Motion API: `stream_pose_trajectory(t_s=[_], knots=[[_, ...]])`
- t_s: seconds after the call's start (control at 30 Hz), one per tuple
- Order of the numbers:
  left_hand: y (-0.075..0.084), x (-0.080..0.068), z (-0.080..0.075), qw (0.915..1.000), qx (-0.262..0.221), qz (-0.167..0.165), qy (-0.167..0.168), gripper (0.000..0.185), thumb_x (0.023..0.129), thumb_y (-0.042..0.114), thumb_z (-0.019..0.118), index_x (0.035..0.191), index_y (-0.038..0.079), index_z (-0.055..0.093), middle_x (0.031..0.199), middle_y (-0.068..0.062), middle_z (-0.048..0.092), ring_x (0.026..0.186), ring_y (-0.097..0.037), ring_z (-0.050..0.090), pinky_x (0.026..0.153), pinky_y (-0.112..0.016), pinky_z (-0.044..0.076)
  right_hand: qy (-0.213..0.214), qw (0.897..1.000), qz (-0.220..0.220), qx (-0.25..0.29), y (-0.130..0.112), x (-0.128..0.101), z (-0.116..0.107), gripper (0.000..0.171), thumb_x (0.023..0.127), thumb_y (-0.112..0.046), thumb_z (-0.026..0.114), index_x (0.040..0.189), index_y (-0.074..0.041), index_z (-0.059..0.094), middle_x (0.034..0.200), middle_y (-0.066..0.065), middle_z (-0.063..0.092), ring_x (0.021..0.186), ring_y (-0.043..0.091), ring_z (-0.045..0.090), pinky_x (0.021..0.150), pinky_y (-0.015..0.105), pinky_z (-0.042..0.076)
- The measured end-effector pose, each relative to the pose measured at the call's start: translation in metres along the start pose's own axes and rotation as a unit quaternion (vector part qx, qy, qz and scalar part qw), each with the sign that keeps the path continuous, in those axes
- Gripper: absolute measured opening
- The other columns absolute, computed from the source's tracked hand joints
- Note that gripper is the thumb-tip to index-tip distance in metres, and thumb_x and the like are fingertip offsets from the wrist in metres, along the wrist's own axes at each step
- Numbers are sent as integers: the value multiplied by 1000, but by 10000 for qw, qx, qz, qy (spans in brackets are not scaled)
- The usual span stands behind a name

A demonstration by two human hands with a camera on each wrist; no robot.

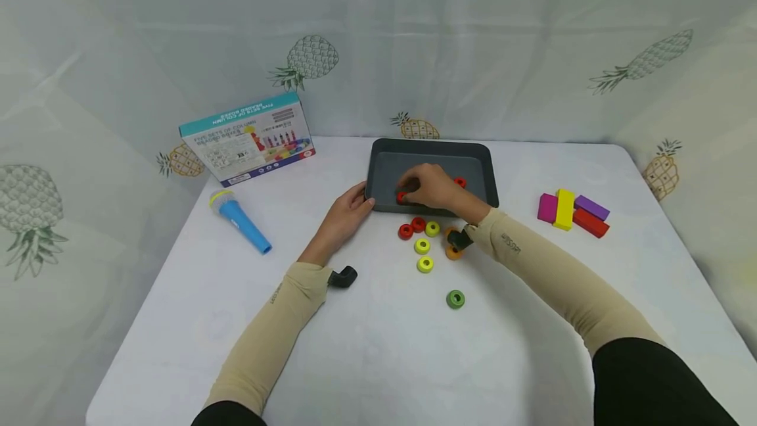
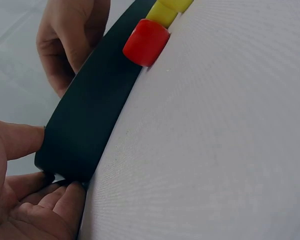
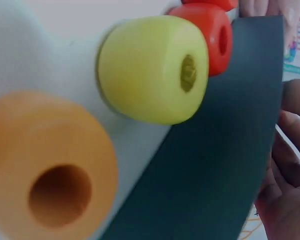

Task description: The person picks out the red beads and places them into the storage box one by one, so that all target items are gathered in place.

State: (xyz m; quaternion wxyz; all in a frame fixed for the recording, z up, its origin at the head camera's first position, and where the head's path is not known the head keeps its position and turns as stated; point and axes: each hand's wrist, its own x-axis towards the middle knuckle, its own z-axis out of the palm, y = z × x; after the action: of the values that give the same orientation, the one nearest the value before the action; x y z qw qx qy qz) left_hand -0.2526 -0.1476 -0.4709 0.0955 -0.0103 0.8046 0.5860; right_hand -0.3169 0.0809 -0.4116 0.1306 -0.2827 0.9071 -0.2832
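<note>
A dark grey tray point(image 1: 387, 166) lies toward the back of the table. My left hand point(image 1: 342, 219) grips its near left corner, thumb at the rim and fingers low against the outer wall point(image 2: 90, 110). Inside the tray, my right hand point(image 1: 434, 187) pinches a red bead point(image 1: 402, 197) near the front wall. Another red bead point(image 1: 460, 182) sits farther right in the tray. In front of it lie two red beads point(image 1: 405, 231), several yellow beads point(image 1: 422, 246) and orange beads point(image 3: 50, 165) partly covered by the right wrist in the head view. A green bead point(image 1: 455, 299) lies nearest me.
Behind the left hand, a blue toy microphone point(image 1: 244, 221) lies before a printed toy box point(image 1: 254, 140). Purple, yellow and red blocks point(image 1: 564, 209) are grouped at the right. A pineapple-printed cloth point(image 1: 473, 51) hangs behind the white table point(image 1: 378, 347).
</note>
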Motion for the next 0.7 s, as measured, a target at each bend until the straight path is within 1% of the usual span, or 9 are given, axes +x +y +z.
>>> stream_pose_trajectory(t_s=[0.1,0.2,0.37,0.5,0.63,0.7], knots=[[-1,-1,0,10000,-13,-3,-9,60,103,35,58,158,25,36,156,-6,49,144,-15,46,122,-37,35,134,9998,-147,-50,0,-5,-2,31,91,-10,74,121,-3,73,121,14,72,110,27,68,95,43,57],[-1,0,1,10000,-18,21,-16,60,103,35,58,158,24,36,156,-6,48,144,-15,46,121,-37,36,307,9990,-320,-89,-3,-12,-4,30,91,-11,74,120,-4,73,120,13,72,108,27,68,93,43,56],[-2,1,0,10000,0,68,15,61,103,36,59,158,24,36,157,-7,47,144,-16,46,121,-37,37,475,9981,-380,17,-15,-29,-9,30,89,-13,76,118,-4,74,115,14,72,104,31,66,88,44,55],[-3,1,0,10000,26,62,37,62,103,36,59,159,24,36,158,-6,45,145,-17,45,121,-37,36,314,9986,-422,73,-23,-39,-6,29,89,-12,76,116,-4,74,115,13,70,102,32,66,85,41,56],[-3,1,0,10000,-3,92,14,61,103,35,59,159,23,36,159,-7,45,145,-17,45,121,-37,36,81,9987,-451,204,-29,-49,2,28,87,-10,78,114,-3,75,114,11,71,101,29,67,84,37,58],[-3,1,0,9999,14,103,39,61,103,35,59,158,23,36,158,-7,46,145,-17,46,121,-37,36,-9,9986,-466,244,-32,-54,6,29,86,-10,78,114,-3,76,114,11,72,97,27,68,83,35,58]])
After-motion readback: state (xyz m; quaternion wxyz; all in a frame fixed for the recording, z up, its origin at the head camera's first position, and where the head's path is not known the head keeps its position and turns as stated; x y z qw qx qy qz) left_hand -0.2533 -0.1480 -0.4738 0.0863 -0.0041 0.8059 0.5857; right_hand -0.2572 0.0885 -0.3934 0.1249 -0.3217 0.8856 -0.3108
